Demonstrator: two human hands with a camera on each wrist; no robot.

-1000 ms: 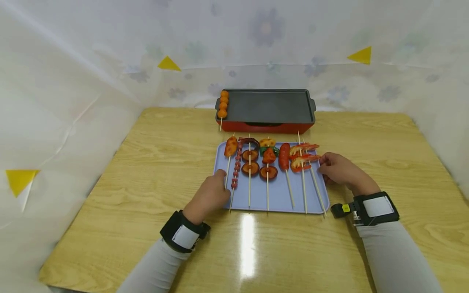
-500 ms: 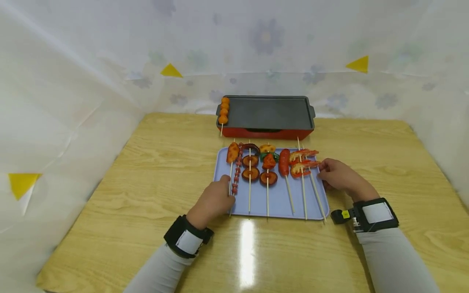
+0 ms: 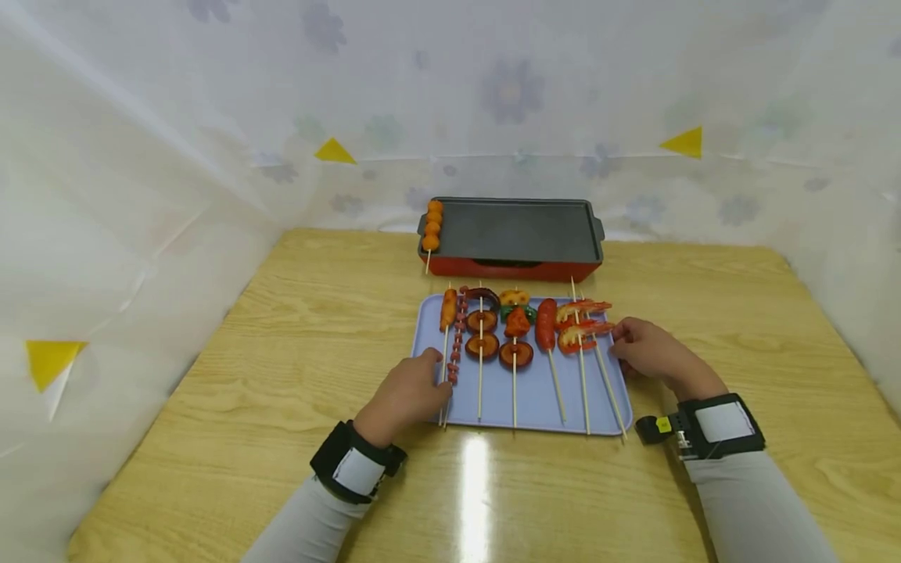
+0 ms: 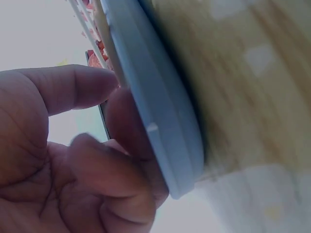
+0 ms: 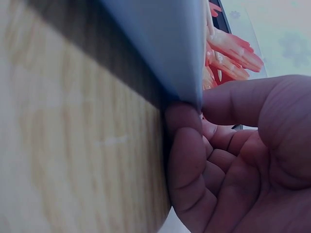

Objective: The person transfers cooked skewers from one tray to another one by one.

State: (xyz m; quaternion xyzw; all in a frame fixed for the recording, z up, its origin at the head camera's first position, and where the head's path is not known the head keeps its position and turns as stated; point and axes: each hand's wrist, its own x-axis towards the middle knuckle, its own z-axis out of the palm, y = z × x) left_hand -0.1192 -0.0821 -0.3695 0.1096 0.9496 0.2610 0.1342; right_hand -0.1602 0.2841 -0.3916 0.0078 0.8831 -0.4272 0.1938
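Observation:
On a pale lilac tray (image 3: 497, 399) lie several food skewers. At its left side, my left hand (image 3: 404, 395) pinches the stick of the leftmost skewer, with a browned orange piece (image 3: 448, 310). Beside that stick runs a thin skewer of small red pieces (image 3: 459, 336). In the left wrist view, thumb (image 4: 80, 90) and forefinger meet at the stick by the tray's rim. My right hand (image 3: 651, 356) grips the right rim, thumb above and fingers beneath, as the right wrist view shows. Near it lie shrimp skewers (image 3: 577, 338), then a sausage skewer (image 3: 545, 324).
Behind the tray stands a red grill (image 3: 521, 227) with a black plate, a skewer of orange balls (image 3: 432, 225) across its left end. Mushroom skewers (image 3: 482, 346) fill the tray's middle. The wooden table (image 3: 281, 344) meets a patterned sheet at the back.
The leftmost skewer has turned, its orange piece now narrower and closer to the thin red one. My right hand keeps its place at the rim. The whole head view has shifted downward.

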